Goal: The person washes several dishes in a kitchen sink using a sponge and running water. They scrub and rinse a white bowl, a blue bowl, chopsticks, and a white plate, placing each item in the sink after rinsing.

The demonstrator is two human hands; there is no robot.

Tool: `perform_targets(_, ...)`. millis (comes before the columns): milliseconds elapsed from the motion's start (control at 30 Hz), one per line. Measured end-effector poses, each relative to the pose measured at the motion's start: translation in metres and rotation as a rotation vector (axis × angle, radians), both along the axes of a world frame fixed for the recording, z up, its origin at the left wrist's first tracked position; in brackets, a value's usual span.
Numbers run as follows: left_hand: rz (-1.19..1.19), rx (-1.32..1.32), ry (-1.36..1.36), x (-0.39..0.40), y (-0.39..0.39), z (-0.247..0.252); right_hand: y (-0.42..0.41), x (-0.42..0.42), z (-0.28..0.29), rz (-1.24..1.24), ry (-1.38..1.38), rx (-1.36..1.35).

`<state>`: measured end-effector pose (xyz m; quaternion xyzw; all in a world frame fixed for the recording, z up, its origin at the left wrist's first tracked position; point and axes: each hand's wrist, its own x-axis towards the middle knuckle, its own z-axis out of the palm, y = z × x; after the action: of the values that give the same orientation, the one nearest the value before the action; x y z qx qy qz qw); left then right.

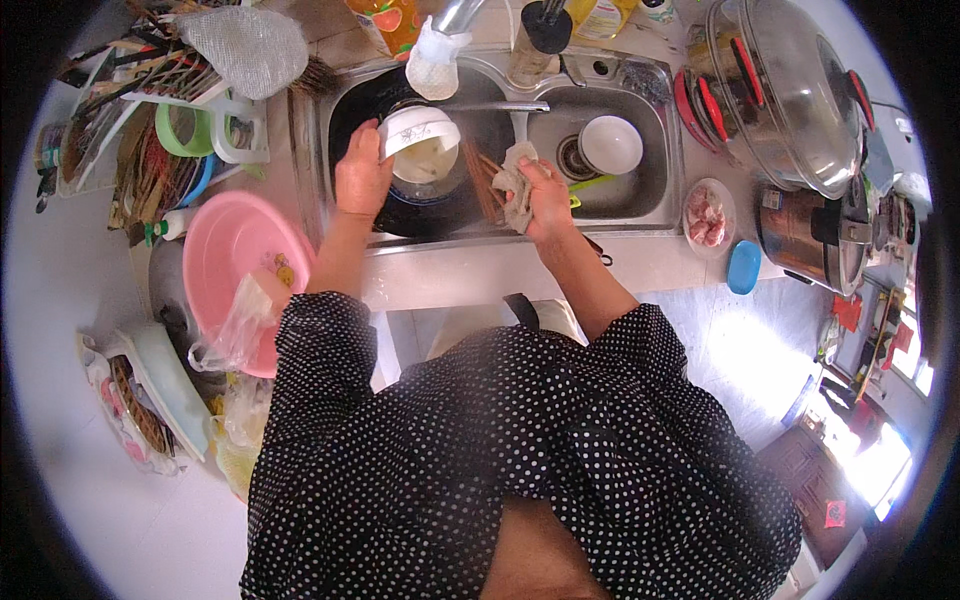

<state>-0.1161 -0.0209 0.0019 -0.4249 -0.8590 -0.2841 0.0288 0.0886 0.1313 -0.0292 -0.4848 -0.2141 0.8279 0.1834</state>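
Note:
My left hand [362, 172] grips the rim of a white patterned bowl [420, 129], tilted over the left sink basin. Below it, inside a large black wok [352, 105], sits another bowl with cloudy liquid [426, 160]. A bunched beige dishcloth [516, 184] is held in my right hand [547, 196], above the divider between the basins. Several brown chopsticks [484, 176] lie in the wok beside the cloth. In the right basin [652, 187], a white bowl [611, 145] rests near the drain, with a bright green utensil [589, 189] partly hidden by my right hand.
A cloth-wrapped faucet [433, 64] hangs over the wok. Left of the sink stands a pink plastic basin [225, 240]. To the right are a plate of raw meat [707, 217], a blue dish [743, 267], a metal cooker [806, 236] and a large glass lid [802, 82].

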Motion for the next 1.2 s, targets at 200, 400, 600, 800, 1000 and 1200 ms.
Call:
perform_targets(200, -0.134, -0.008, 0.178, -0.025, 0.019, 0.036, -0.002, -0.001, 0.015, -0.002, -0.083, 0.022)
perform_targets(400, 0.215, -0.011, -0.223, -0.013, 0.026, 0.049, -0.003, 0.0, 0.023, 0.08, -0.082, 0.118)
perform_targets(600, 0.291, 0.435, -1.205, -0.002, -0.007, 0.016, 0.016, 0.01, 0.027, 0.053, 0.0, 0.164)
perform_targets(800, 0.349, 0.604, -1.571, 0.018, -0.016, 0.018, 0.096, -0.006, 0.022, -0.114, -0.024, 0.082)
perform_targets(1000, 0.363, 0.682, -1.634, 0.031, -0.006, 0.023, 0.138, -0.043, 0.025, -0.081, -0.217, 0.231)
perform_targets(1200, 0.348, 0.621, -1.616, 0.038, 0.01, 0.012, 0.134, -0.028, 0.008, 0.034, -0.217, 0.429)
